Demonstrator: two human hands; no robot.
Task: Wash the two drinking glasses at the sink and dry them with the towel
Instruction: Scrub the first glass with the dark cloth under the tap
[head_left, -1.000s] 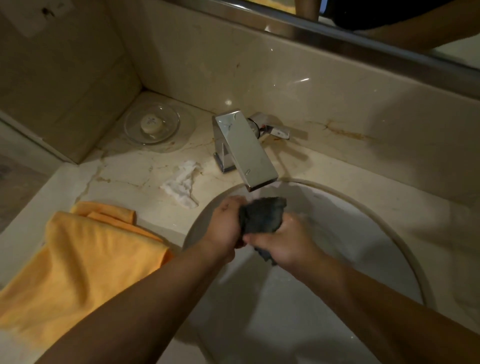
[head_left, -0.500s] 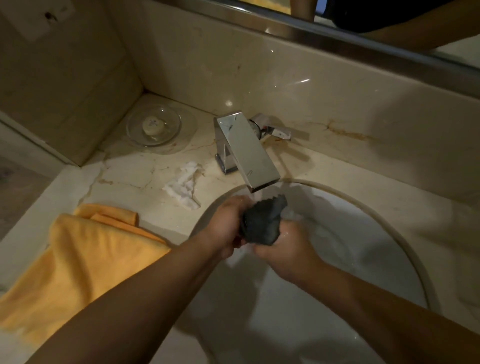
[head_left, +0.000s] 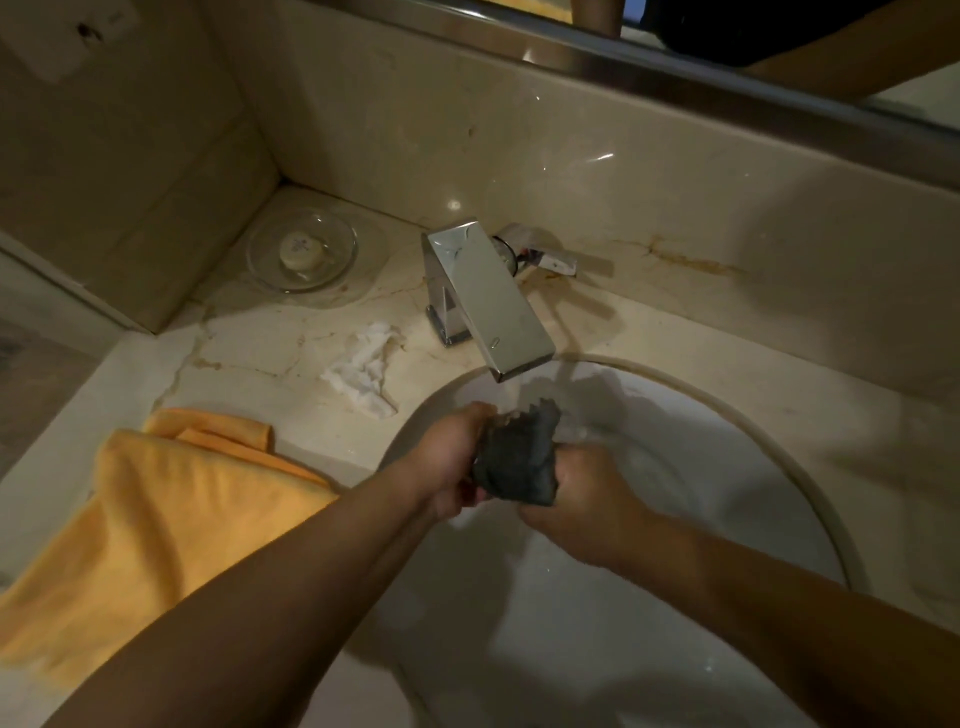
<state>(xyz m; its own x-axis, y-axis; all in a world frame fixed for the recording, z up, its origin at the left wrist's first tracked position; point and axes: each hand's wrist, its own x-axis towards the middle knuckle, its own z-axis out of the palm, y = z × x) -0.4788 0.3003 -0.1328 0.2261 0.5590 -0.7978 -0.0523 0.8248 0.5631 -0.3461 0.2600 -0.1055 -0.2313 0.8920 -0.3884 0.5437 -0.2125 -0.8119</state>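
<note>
Left hand (head_left: 451, 458) and right hand (head_left: 589, 506) both grip one dark cloth (head_left: 519, 462) over the sink (head_left: 727, 493); one orange towel (head_left: 171, 519) lies on the bench (head_left: 270, 358).

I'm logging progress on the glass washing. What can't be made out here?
Head view:
1. Any drinking glass inside the crumpled dark grey cloth: cloth, left hand and right hand cover it.
2. Water from the square chrome faucet: area below its spout is dim, blurred.
3. Folded orange towel: cut by the left edge and the left forearm.
4. White round basin: near part cut by the bottom edge.
</note>
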